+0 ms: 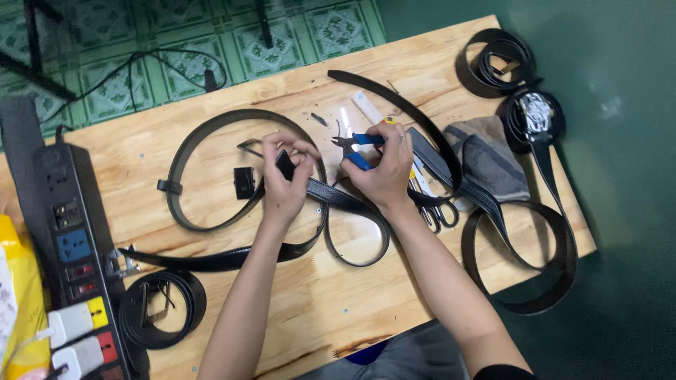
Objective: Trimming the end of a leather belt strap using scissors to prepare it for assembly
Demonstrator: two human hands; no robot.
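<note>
We see two bare forearms coming up from the bottom edge of the view, both uncovered from the wrist down past the elbow. Our left hand (285, 184) wears nothing on its fingers or wrist that we can make out. Our right hand (384, 172) carries a thin, pale ring on one finger, showing as a small bright band near the knuckle. At the lower right, where the right arm leaves the view, the dark edge of a black sleeve covers the upper arm. No watch or bracelet shows on either wrist.
</note>
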